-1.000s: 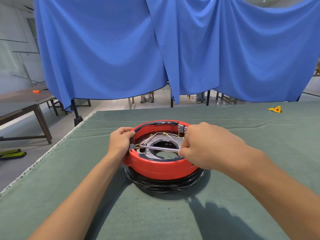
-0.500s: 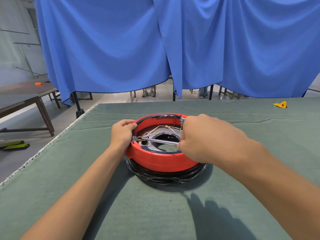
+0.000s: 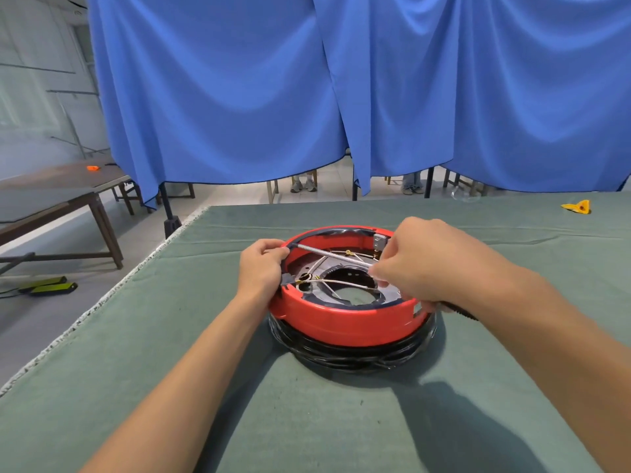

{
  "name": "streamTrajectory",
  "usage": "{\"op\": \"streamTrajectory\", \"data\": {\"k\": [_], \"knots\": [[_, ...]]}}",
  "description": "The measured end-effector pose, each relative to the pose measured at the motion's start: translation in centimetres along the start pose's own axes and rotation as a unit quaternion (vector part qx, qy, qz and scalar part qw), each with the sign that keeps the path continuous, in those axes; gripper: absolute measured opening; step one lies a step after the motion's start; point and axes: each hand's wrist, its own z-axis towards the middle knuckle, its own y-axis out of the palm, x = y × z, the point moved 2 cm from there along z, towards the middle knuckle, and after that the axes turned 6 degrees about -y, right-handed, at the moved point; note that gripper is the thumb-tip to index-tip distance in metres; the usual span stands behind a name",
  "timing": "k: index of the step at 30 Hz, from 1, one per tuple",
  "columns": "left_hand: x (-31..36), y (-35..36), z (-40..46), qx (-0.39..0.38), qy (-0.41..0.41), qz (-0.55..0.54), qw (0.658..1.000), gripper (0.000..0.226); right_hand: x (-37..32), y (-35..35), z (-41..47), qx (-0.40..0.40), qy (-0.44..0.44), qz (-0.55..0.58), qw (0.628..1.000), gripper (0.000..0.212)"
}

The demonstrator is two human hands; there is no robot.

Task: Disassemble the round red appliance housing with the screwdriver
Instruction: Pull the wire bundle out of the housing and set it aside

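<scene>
A table covered in dull green cloth fills the lower part of the view, its pale frayed edge running along the left side. Behind it, a blue curtain is hung across the whole width of the room, and chair legs and shoes are seen below its hem on a light tiled floor. A second, brown wooden table is placed at the left against a grey wall, with a small orange object lying on it. Two black and lime-green bars are laid on the floor beneath it. A small yellow piece is seen far off on the green cloth at the right.

The round red appliance housing is set near the middle of the table, open side up, resting on a black wrapped base. Wires and a grey metal plate with a round hole are exposed inside it.

The left hand is curled over the housing's left rim and grips it. The right hand is closed around the screwdriver, whose metal shaft is laid across the opening with its tip at the far left inner rim, just beside the left fingers. A dark handle end is seen below the right wrist. The housing's right rim is hidden by the right hand.
</scene>
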Motion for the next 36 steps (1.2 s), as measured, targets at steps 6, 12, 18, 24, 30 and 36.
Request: {"op": "streamTrajectory", "data": {"k": [6,12,18,24,30,36], "knots": [[-0.2,0.0,-0.1,0.001,0.004,0.005,1.0,0.01,0.5,3.0,2.4,-0.034,0.048,0.088,0.994,0.028],[-0.3,-0.1,-0.2,-0.001,-0.003,-0.002,1.0,0.01,0.1,3.4,5.2,-0.044,0.058,0.127,0.989,0.02],[-0.4,0.0,-0.1,-0.003,-0.009,-0.015,1.0,0.009,-1.4,4.7,7.6,-0.141,0.087,0.105,0.981,0.018],[-0.5,-0.1,0.0,-0.01,-0.008,-0.016,1.0,0.013,-3.5,5.6,8.7,-0.162,0.103,0.015,0.981,0.031],[-0.5,-0.1,0.0,-0.01,-0.014,-0.017,1.0,0.019,-4.0,6.4,9.3,-0.186,0.099,0.023,0.977,0.035],[-0.5,-0.4,-0.3,-0.013,-0.013,-0.004,1.0,0.016,-2.6,7.6,9.4,-0.115,0.081,0.081,0.987,0.044]]}}
